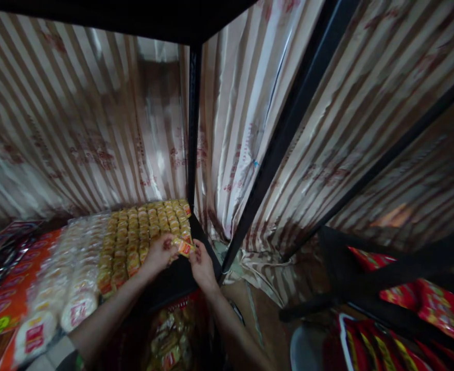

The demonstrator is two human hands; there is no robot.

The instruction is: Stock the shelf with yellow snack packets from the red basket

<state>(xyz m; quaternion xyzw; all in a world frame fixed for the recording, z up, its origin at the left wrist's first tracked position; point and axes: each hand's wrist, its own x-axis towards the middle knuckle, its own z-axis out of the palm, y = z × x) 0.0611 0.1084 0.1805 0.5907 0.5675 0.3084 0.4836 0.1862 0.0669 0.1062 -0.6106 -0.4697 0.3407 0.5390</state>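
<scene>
Between my two hands is a small yellow snack packet (184,247) with a red and white label. My left hand (164,252) pinches its left end, and the fingers of my right hand (201,257) close on its right end. Just behind and left of my hands, rows of similar yellow packets (134,232) lie lined up on a black shelf (159,291). Below my forearms, more yellow-wrapped pieces (171,335) show inside a dark red bag or box, partly in shadow.
Left of the yellow rows lie clear-wrapped round white packs (76,309) and an orange package (11,304). Black metal posts (194,129) rise close by. Striped sheeting (95,103) hangs behind. Red packets (443,309) sit on a shelf at right.
</scene>
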